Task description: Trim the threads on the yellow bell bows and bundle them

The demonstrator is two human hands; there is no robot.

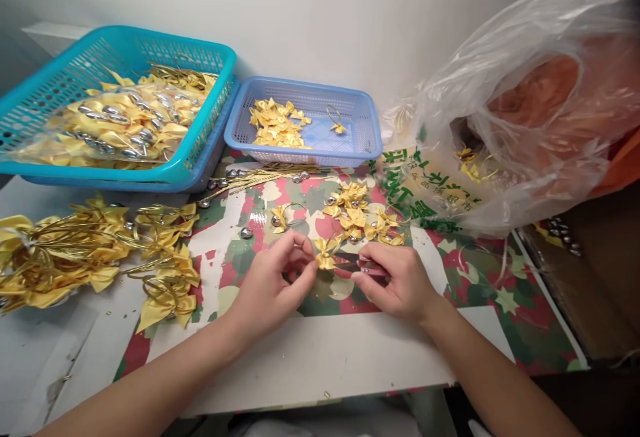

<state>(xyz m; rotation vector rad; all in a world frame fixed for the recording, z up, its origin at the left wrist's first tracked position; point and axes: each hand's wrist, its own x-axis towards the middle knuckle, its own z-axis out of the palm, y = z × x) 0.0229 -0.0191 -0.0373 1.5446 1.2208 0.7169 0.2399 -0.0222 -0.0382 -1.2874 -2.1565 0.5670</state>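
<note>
Between thumb and fingers, my left hand [277, 277] pinches a small yellow ribbon bow [326, 254] above the camouflage-patterned sheet. My right hand [400, 280] is closed round what looks like small scissors [353, 263], their metal blades pointing left and touching or almost touching the bow. Part of the tool is hidden by my fingers. Just beyond the hands lies a group of yellow bows with silver bells [353, 215], some on gold wire rings. Another bow on a ring [283, 219] and a loose silver bell [246, 232] lie to the left of it.
A teal basket [227, 63] with bagged bows and bells stands at the back left. Beside it is a blue basket [370, 123] with bows. Gold wires [265, 175] lie in front. Many ringed bows [75, 250] are piled left. A plastic bag [450, 177] occupies the right.
</note>
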